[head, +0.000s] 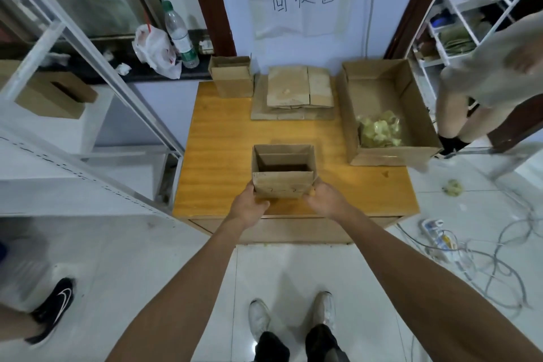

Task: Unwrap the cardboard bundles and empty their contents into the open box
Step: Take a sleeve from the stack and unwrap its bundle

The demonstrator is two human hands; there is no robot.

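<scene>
A small open cardboard box point(282, 182) stands near the front edge of the wooden table point(217, 156); its inside looks dark and empty. My left hand point(249, 203) grips its lower left corner and my right hand point(324, 198) grips its lower right corner. A large open cardboard box point(364, 88) at the right of the table holds a heap of yellowish filler pieces point(379, 129). Flattened cardboard pieces point(296, 91) lie stacked at the back middle. Another small upright cardboard box point(232, 76) stands at the back left.
One filler scrap point(385, 174) lies on the table and a clump point(452, 186) on the floor to the right. Cables and a power strip point(437, 238) lie on the floor. A person point(482, 88) stands at the right, another person's shoe point(54, 308) at the left.
</scene>
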